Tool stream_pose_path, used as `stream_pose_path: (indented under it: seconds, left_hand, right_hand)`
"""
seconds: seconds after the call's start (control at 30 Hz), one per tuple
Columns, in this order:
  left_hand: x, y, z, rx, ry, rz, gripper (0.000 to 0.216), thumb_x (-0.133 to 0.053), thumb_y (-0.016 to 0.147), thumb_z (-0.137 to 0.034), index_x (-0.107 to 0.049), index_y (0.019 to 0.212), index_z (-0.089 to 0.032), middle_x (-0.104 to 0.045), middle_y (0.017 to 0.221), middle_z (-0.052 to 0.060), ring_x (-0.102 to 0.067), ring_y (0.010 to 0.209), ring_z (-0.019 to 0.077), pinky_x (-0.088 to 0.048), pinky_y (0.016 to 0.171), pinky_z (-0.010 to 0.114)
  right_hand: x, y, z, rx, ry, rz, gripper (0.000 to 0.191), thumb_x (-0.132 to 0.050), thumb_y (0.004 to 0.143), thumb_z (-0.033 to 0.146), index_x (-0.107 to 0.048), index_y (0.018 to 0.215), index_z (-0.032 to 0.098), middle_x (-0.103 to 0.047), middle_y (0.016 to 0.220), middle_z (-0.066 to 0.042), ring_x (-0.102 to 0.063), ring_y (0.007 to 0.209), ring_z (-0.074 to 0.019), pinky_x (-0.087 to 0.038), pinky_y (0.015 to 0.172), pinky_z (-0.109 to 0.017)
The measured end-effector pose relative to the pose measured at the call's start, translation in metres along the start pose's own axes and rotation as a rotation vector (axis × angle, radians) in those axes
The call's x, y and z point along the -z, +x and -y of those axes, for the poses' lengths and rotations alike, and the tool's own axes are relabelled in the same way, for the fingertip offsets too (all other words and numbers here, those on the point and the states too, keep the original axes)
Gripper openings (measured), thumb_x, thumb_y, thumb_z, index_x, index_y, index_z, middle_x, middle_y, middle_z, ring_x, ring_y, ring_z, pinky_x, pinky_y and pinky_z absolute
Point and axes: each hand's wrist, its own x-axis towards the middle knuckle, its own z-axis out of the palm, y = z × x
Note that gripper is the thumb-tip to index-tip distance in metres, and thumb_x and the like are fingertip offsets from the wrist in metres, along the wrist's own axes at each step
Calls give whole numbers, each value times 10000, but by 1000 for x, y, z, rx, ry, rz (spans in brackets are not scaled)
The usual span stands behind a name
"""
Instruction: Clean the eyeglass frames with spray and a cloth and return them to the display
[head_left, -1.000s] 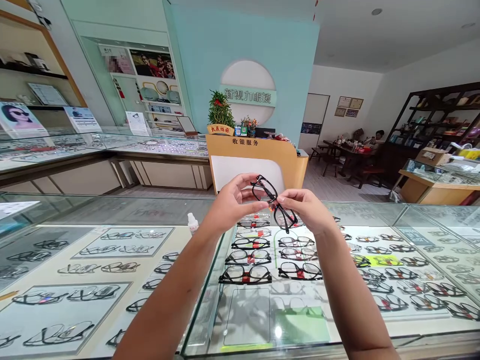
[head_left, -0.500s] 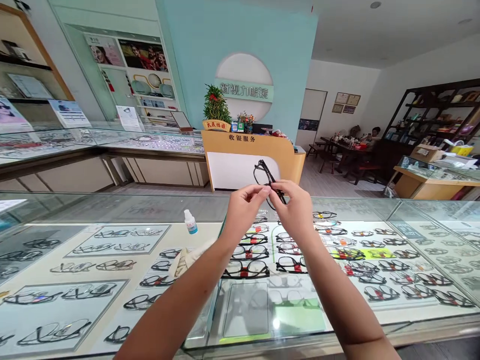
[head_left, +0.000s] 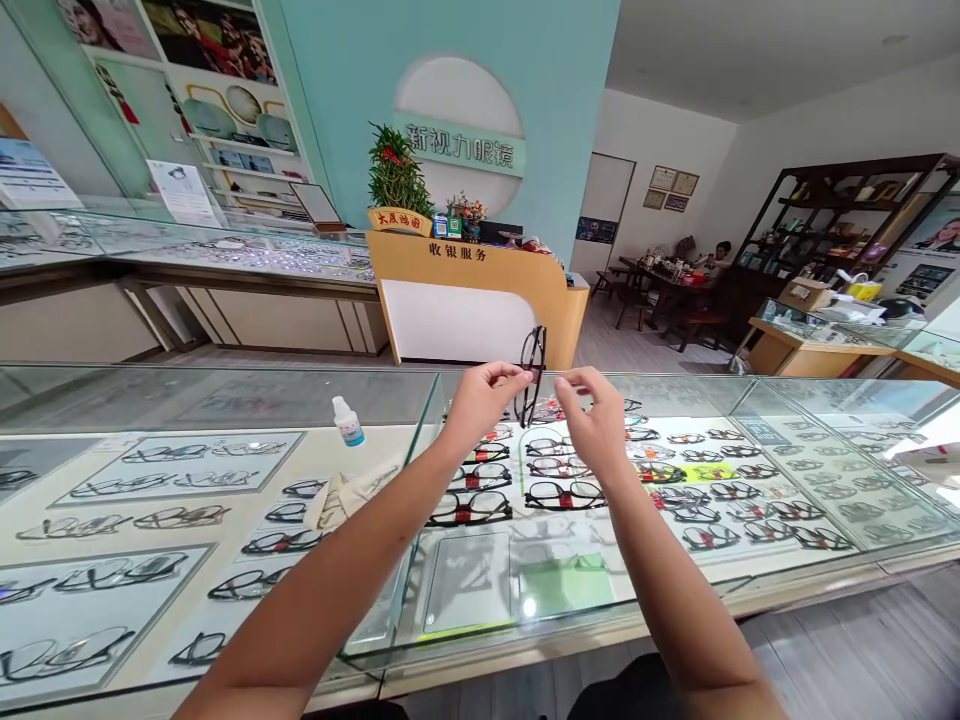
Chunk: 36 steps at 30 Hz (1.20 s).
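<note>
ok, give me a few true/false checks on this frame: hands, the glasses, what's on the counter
1. The left hand pinches a black-framed pair of glasses. True.
2. The glasses are held flat and level. False: they are turned on edge, one lens above the other.
3. The right hand grips the frame in a full fist. False: its fingers are loosely spread beside the frame; whether they touch it cannot be told.
4. A small white dropper bottle with a blue label stands on the glass display counter, on the left hand's side. True.
5. A beige folded cloth lies on the counter near the left forearm. True.
6. The case under the hands holds watches. False: it holds rows of spectacle frames.
</note>
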Motion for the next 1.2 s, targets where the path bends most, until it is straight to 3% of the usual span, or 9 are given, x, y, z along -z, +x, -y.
stream_pose_path:
  seconds: [0.1,0.2,0.3,0.43,0.63,0.9,1.2]
  left_hand:
    - [-5,2,12,-38,180,65,324,-741,827,-514,-747,859,-191,-341,567,-72,-282,529,102,-208,548,268]
    - [-15,11,22,-45,387,141,290,-698,846,-481,-751,869,-196,-352,562,-64,-310,534,114,-213,560,278]
    - [-34,30,33,-51,606,279,293,-674,859,-468,-790,901,-201,-474,579,-33,-399,559,135,-246,570,290]
    - [-68,57,46,-27,812,461,262,-720,830,-442,-826,897,-213,-690,732,14,-544,641,154,-321,591,290]
    - [-100,76,70,54,933,595,211,-769,771,-389,-838,897,-234,-772,807,12,-612,639,155,-398,597,272]
    - [-109,86,93,91,1057,623,177,-792,767,-381,-845,892,-267,-800,885,12,-659,722,169,-405,619,262]
    - [-104,90,106,85,1094,657,184,-822,739,-435,-844,843,-285,-758,788,5,-673,762,183,-398,618,271]
  right_hand:
    - [9,-4,-44,-143,-7,-278,483,-574,982,448,-319,615,264,-351,603,50,-353,588,-147,-314,605,-314]
    - [16,-6,-85,-296,-7,-325,565,-510,983,482,-167,582,279,-144,584,54,-183,566,-139,-180,583,-343]
    - [22,-5,-113,-360,17,-373,558,-497,980,496,-165,591,274,-149,599,47,-175,572,-132,-166,589,-345]
    - [23,-5,-130,-410,9,-349,551,-487,975,509,-170,594,267,-150,604,42,-179,577,-130,-157,587,-345]
    - [22,-6,-133,-404,-8,-238,550,-483,983,496,-193,584,252,-184,601,35,-206,572,-127,-186,584,-341]
    - [24,-4,-135,-445,-46,-77,551,-535,984,430,-212,577,244,-198,597,37,-220,570,-130,-203,580,-327]
    - [22,-4,-134,-439,-54,-74,554,-511,992,444,-212,573,241,-201,588,31,-227,571,-134,-209,571,-330]
